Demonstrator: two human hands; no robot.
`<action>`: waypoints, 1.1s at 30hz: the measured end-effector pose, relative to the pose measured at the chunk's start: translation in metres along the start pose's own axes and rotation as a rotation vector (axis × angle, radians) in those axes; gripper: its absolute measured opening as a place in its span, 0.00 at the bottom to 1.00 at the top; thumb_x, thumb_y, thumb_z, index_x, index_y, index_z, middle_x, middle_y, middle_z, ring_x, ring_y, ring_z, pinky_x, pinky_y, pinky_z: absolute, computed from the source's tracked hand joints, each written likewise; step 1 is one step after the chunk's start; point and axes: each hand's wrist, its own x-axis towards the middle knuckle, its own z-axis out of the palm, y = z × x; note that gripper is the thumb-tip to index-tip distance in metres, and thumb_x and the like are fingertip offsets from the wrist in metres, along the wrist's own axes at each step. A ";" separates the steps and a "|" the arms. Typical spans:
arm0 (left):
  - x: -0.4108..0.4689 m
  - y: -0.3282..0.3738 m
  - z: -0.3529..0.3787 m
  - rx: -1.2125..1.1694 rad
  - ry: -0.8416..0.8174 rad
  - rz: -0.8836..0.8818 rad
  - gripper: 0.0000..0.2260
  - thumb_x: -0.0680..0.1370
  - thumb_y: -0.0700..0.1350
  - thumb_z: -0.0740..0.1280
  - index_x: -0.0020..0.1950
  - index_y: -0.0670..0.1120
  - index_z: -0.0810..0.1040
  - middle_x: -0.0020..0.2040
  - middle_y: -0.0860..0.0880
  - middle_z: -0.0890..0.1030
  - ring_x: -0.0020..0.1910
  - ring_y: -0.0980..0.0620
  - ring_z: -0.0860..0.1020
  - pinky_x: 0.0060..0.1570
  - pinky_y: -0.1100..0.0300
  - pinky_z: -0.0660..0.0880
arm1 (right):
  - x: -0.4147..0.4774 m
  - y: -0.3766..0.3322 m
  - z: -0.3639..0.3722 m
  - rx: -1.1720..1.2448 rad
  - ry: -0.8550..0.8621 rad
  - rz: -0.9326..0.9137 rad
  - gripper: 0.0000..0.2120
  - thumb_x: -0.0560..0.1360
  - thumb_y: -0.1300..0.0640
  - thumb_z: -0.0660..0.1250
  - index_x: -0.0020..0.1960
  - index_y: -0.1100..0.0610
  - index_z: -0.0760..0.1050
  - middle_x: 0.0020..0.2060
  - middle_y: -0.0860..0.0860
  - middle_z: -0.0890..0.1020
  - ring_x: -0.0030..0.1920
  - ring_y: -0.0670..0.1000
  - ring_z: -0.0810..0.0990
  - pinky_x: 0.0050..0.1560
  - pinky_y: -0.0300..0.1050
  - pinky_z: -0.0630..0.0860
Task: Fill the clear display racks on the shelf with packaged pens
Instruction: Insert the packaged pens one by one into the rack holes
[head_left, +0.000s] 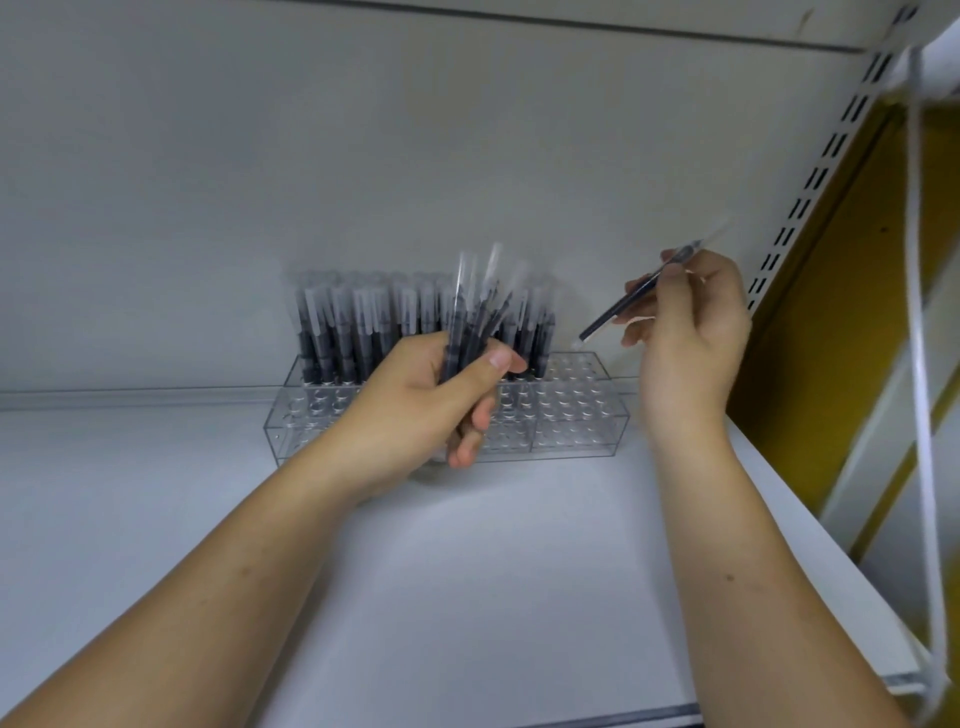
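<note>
From the head camera, the left hand (431, 400) is wrapped round a bundle of packaged pens (475, 322), thumb across the front and fingers curled behind, so the stock fans upward and sits ready just in front of the clear display rack (571, 415). This looks like a supply grip: one hand stores, the other feeds. To the right of it, the right hand (685, 332) pinches a single packaged pen (639, 293) between thumb and fingertips near its upper half. The pen slants down and to the left, its lower end hanging above the unfilled holes at the rack's right end, apparently lined up for dropping into one. The rack stands on the white shelf (467, 545) against the back panel, beyond both hands. The standing pens (353, 332) crowd its back rows behind and to the left of the left hand, while the front rows and the section under the right hand show open holes, so much filling remains by my reckoning. The left hand and bundle cover the rack's middle, so its fill there cannot be told. Blur smears the pen tops and wrappers, no print is legible, and no count of the bundle is possible. A slotted upright (810, 192) and a white cord (922, 312) lie beyond the right hand
</note>
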 end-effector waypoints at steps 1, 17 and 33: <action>0.000 -0.001 0.000 -0.006 0.006 0.008 0.12 0.85 0.52 0.63 0.47 0.51 0.83 0.27 0.50 0.72 0.22 0.49 0.71 0.35 0.47 0.69 | 0.000 0.003 0.000 -0.062 -0.007 -0.041 0.06 0.84 0.62 0.59 0.56 0.56 0.74 0.42 0.56 0.83 0.39 0.56 0.83 0.36 0.41 0.75; 0.003 0.000 -0.003 -0.274 0.019 -0.085 0.13 0.85 0.50 0.63 0.59 0.40 0.77 0.36 0.46 0.59 0.27 0.53 0.56 0.28 0.63 0.54 | 0.003 0.034 0.011 -0.475 -0.326 -0.105 0.04 0.84 0.57 0.62 0.57 0.51 0.74 0.44 0.44 0.81 0.45 0.51 0.82 0.49 0.51 0.81; 0.005 -0.001 -0.001 -0.210 0.034 -0.030 0.10 0.87 0.43 0.60 0.65 0.42 0.78 0.38 0.48 0.79 0.27 0.52 0.64 0.27 0.63 0.58 | -0.001 0.031 0.006 -0.649 -0.328 0.012 0.03 0.77 0.55 0.71 0.49 0.52 0.81 0.39 0.43 0.83 0.40 0.41 0.80 0.42 0.34 0.76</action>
